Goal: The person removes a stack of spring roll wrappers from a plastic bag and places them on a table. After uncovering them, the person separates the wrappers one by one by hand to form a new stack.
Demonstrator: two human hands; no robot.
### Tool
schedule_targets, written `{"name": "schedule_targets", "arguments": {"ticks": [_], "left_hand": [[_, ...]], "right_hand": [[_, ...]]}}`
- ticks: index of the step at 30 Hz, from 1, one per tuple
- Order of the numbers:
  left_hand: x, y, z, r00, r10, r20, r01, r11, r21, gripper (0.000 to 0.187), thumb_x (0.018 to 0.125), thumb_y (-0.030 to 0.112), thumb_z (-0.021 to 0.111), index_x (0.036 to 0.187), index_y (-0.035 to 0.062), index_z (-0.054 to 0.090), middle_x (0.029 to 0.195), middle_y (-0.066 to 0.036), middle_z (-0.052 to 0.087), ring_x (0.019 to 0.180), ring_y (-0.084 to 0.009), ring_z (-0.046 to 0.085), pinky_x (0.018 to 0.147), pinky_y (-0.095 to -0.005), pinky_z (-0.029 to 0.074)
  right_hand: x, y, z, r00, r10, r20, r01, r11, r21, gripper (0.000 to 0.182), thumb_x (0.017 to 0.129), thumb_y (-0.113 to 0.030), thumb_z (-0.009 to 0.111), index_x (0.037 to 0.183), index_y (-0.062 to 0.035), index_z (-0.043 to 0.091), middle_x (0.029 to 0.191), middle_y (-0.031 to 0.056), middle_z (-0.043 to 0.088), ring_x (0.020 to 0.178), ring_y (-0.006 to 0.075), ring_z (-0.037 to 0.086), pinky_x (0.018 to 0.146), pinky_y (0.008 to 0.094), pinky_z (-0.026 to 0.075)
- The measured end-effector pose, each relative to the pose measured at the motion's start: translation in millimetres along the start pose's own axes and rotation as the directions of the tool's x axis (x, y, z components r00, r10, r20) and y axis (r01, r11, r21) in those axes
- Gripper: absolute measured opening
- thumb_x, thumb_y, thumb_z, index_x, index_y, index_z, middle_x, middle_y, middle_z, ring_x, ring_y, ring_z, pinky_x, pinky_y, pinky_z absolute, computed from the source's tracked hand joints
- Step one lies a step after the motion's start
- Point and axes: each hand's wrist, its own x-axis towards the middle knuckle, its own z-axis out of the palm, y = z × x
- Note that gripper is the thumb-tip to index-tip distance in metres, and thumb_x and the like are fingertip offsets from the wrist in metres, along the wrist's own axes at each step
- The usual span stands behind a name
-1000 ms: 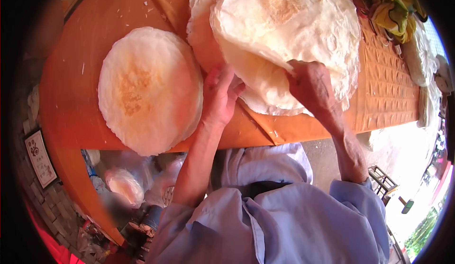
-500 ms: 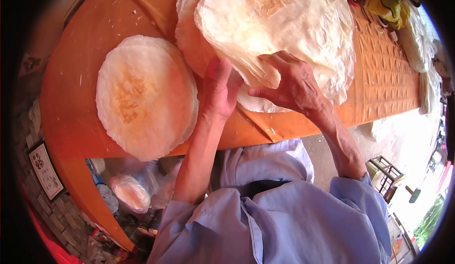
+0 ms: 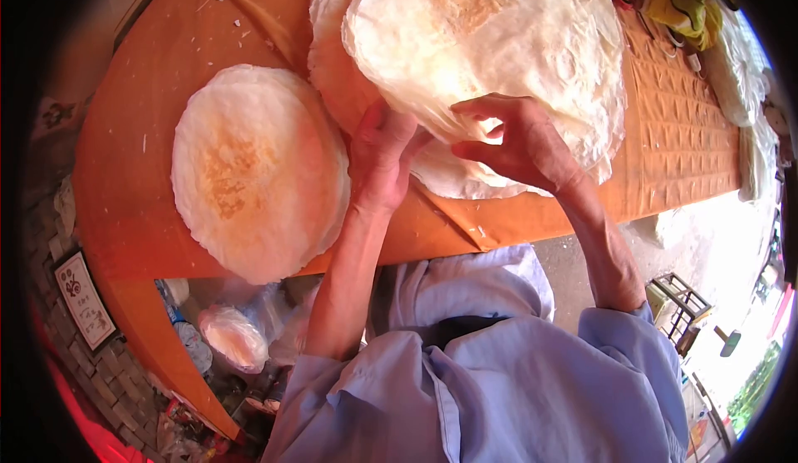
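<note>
- Thing in hand: the tall stack of broad, cream-white, paper-thin round sheets, scorched tan near the top, lies straight ahead of my grip; its top sheet is near round, with no marked long axis
- Governing relation: the top sheet's near edge bends between my two hands, from the left one rightward; my right hand is nearer the stack's middle, reaching over its rim, while my left hand is at the left end of that edge
- Right grip: not clenched, thumb and forefinger curved apart at the bent edge, a gap visible between them
- Left grip: fingers upright at the sheet's edge; whether they pinch it, I cannot tell
- Surface: orange cloth-covered table, creased, with pale crumbs; a separate flat cream disc with a toasted centre lies just left of my left hand, overhanging the near edge
- Room: crumpled yellow cloth and white plastic bags at far right; plastic-wrapped bundle below
</note>
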Motion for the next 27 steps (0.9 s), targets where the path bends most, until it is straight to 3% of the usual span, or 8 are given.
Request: {"name": "schedule_targets", "arguments": {"ticks": [5, 8, 11, 14, 17, 20, 23, 27], "left_hand": [[8, -2, -2, 0.999, -0.003, -0.033, 0.0, 0.998, -0.065, 0.052, 0.088, 0.021, 0.069, 0.133, 0.0051, 0.047, 0.126, -0.007, 0.055, 0.116, -0.0205, 0.052, 0.099, -0.039, 0.044], [11, -1, 2, 0.999, 0.027, -0.044, -0.028, 0.999, -0.018, 0.063, 0.087, 0.026, 0.072, 0.138, 0.0069, 0.042, 0.131, -0.004, 0.053, 0.121, -0.0204, 0.05, 0.103, -0.0384, 0.041], [9, -3, 3, 0.997, 0.071, -0.04, -0.071, 0.997, -0.022, 0.069, 0.086, 0.034, 0.072, 0.14, 0.0067, 0.04, 0.134, -0.004, 0.051, 0.123, -0.0213, 0.048, 0.105, -0.0388, 0.04], [7, -5, 3, 0.996, 0.084, 0.031, -0.078, 0.983, -0.165, 0.075, 0.083, 0.045, 0.072, 0.139, 0.0066, 0.041, 0.131, -0.006, 0.051, 0.121, -0.0199, 0.049, 0.103, -0.0377, 0.04], [8, -5, 5, 0.995, 0.09, 0.051, -0.087, 0.995, -0.045, 0.082, 0.082, 0.056, 0.069, 0.141, 0.0064, 0.039, 0.133, -0.006, 0.05, 0.122, -0.0206, 0.048, 0.103, -0.0391, 0.04], [9, 0, 4, 0.991, -0.011, 0.136, 0.037, 0.981, -0.189, 0.079, 0.086, 0.055, 0.063, 0.144, 0.0074, 0.035, 0.142, -0.005, 0.045, 0.127, -0.0212, 0.046, 0.105, -0.0382, 0.041], [7, 5, 16, 0.996, -0.009, 0.089, 0.021, 0.992, -0.126, 0.075, 0.089, 0.057, 0.059, 0.139, 0.0046, 0.041, 0.133, -0.008, 0.051, 0.123, -0.0225, 0.048, 0.102, -0.0401, 0.041], [12, 0, 8, 1.0, -0.003, 0.02, 0.005, 0.995, -0.102, 0.059, 0.095, 0.046, 0.055, 0.136, 0.0052, 0.045, 0.131, -0.008, 0.053, 0.122, -0.022, 0.049, 0.099, -0.0415, 0.043]], "right_hand": [[1, 2, 10, 0.984, -0.144, -0.104, 0.137, 0.988, -0.071, 0.043, 0.068, -0.023, 0.081, 0.102, 0.0001, 0.068, 0.085, 0.0218, 0.067, 0.077, 0.0351, 0.066, 0.069, 0.039, 0.052], [2, -8, 13, 0.993, -0.027, -0.111, 0.015, 0.994, -0.11, 0.049, 0.068, -0.028, 0.082, 0.103, 0.0025, 0.067, 0.087, 0.0223, 0.067, 0.079, 0.036, 0.066, 0.072, 0.0394, 0.052], [3, -4, 17, 0.983, -0.12, -0.141, 0.102, 0.986, -0.13, 0.055, 0.067, -0.034, 0.083, 0.103, 0.0042, 0.066, 0.09, 0.0226, 0.067, 0.083, 0.0374, 0.065, 0.075, 0.0405, 0.052], [3, -13, 10, 0.978, -0.124, -0.165, 0.1, 0.983, -0.152, 0.056, 0.068, -0.036, 0.082, 0.104, 0.0033, 0.066, 0.092, 0.0227, 0.067, 0.087, 0.0387, 0.065, 0.078, 0.0415, 0.052], [5, -16, 9, 0.977, -0.123, -0.174, 0.098, 0.985, -0.145, 0.059, 0.067, -0.038, 0.083, 0.105, 0.0032, 0.066, 0.094, 0.0229, 0.068, 0.09, 0.0386, 0.065, 0.079, 0.0416, 0.052], [5, -16, 4, 0.983, -0.134, -0.127, 0.101, 0.967, -0.235, 0.06, 0.071, -0.037, 0.082, 0.113, 0.0017, 0.064, 0.106, 0.0184, 0.067, 0.09, 0.0307, 0.066, 0.074, 0.0374, 0.054], [4, -14, 3, 0.991, -0.031, -0.129, 0.019, 0.995, -0.101, 0.051, 0.075, -0.029, 0.077, 0.113, 0.0026, 0.063, 0.1, 0.019, 0.069, 0.084, 0.0309, 0.067, 0.072, 0.0372, 0.054], [8, -18, 7, 0.973, -0.114, -0.201, 0.092, 0.989, -0.115, 0.028, 0.074, -0.013, 0.065, 0.096, 0.0033, 0.062, 0.077, 0.0249, 0.063, 0.069, 0.0411, 0.062, 0.063, 0.0441, 0.051]]}}
